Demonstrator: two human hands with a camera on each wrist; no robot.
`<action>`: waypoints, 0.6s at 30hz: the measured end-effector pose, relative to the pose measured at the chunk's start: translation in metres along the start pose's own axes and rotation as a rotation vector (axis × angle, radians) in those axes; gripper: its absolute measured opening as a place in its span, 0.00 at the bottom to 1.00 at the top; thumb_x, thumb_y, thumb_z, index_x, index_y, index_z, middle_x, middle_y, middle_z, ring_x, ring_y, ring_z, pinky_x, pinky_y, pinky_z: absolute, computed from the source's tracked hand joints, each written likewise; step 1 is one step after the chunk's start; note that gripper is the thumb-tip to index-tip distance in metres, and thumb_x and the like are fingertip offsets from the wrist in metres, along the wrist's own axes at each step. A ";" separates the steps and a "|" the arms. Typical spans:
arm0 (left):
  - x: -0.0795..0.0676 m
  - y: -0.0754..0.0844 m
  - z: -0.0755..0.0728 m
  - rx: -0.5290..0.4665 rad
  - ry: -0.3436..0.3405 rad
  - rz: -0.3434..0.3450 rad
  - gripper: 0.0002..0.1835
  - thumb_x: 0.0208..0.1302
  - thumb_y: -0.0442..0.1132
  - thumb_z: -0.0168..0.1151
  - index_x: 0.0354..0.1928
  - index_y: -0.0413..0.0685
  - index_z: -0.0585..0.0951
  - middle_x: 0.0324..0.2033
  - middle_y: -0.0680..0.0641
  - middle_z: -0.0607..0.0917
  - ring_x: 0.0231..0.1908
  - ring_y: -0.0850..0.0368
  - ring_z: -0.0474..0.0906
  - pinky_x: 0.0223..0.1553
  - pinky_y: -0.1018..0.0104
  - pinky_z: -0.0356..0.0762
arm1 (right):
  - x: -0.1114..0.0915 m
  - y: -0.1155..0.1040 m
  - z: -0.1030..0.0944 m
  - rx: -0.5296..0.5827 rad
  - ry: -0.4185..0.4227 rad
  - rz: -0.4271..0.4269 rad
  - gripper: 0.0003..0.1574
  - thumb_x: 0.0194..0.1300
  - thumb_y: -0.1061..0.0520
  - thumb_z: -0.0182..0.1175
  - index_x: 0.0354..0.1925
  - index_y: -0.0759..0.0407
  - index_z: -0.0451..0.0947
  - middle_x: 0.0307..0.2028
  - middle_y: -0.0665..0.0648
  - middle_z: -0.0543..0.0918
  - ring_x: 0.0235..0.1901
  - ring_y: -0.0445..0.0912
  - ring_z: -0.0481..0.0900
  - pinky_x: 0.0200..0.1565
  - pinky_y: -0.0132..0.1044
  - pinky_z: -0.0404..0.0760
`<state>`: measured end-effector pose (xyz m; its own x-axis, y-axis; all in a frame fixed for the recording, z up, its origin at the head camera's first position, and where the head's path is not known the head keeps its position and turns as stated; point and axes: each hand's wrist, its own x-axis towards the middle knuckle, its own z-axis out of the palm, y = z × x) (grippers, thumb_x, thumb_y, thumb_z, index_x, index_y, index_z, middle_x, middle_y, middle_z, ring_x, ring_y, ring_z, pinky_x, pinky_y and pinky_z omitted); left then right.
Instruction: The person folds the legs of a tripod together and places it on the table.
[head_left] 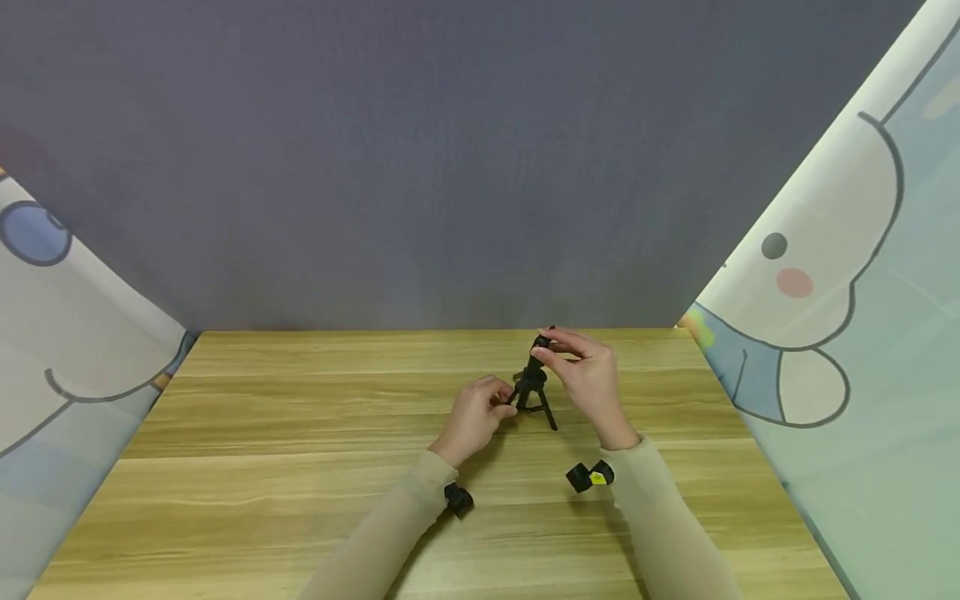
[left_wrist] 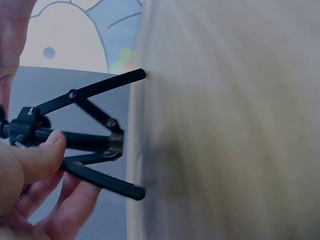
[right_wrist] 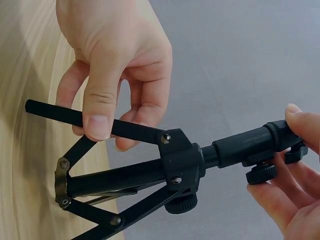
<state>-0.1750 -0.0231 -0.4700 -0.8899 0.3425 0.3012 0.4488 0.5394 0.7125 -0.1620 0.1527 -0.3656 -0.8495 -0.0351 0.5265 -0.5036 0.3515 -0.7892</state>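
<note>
Here's one slim black jointed tripod (head_left: 531,382), tilted, toward the far side of the striped wood-grain table (head_left: 300,467)! Left hand (head_left: 474,414) pinches one straight leg (right_wrist: 135,130); right hand (head_left: 592,379) grips the round upper column (right_wrist: 245,146). Right-wrist view shows two big ridged knobs (right_wrist: 261,173) and shiny metal rivets (right_wrist: 165,138), details lost from the head.
</note>
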 end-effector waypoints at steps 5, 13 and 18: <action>0.000 0.002 -0.003 0.029 -0.005 -0.006 0.08 0.55 0.40 0.69 0.37 0.50 0.82 0.31 0.57 0.78 0.30 0.65 0.75 0.30 0.71 0.74 | 0.000 -0.001 0.000 0.005 0.023 0.007 0.16 0.56 0.63 0.67 0.45 0.65 0.82 0.46 0.64 0.81 0.37 0.43 0.82 0.35 0.31 0.81; -0.001 0.014 -0.001 0.100 0.136 -0.021 0.08 0.56 0.43 0.69 0.36 0.50 0.85 0.25 0.57 0.77 0.22 0.67 0.70 0.23 0.73 0.69 | -0.001 -0.003 0.005 -0.031 0.041 -0.098 0.15 0.53 0.67 0.68 0.42 0.67 0.83 0.43 0.66 0.82 0.35 0.54 0.83 0.35 0.31 0.81; -0.001 0.017 0.003 0.124 0.193 -0.025 0.05 0.55 0.40 0.69 0.32 0.47 0.84 0.25 0.56 0.76 0.23 0.65 0.70 0.23 0.73 0.68 | -0.001 -0.006 0.008 -0.026 0.043 -0.108 0.15 0.52 0.67 0.68 0.42 0.67 0.83 0.42 0.65 0.83 0.34 0.53 0.83 0.35 0.30 0.80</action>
<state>-0.1659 -0.0120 -0.4608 -0.8947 0.1809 0.4083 0.4222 0.6407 0.6413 -0.1595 0.1431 -0.3644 -0.7830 -0.0343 0.6211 -0.5869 0.3718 -0.7193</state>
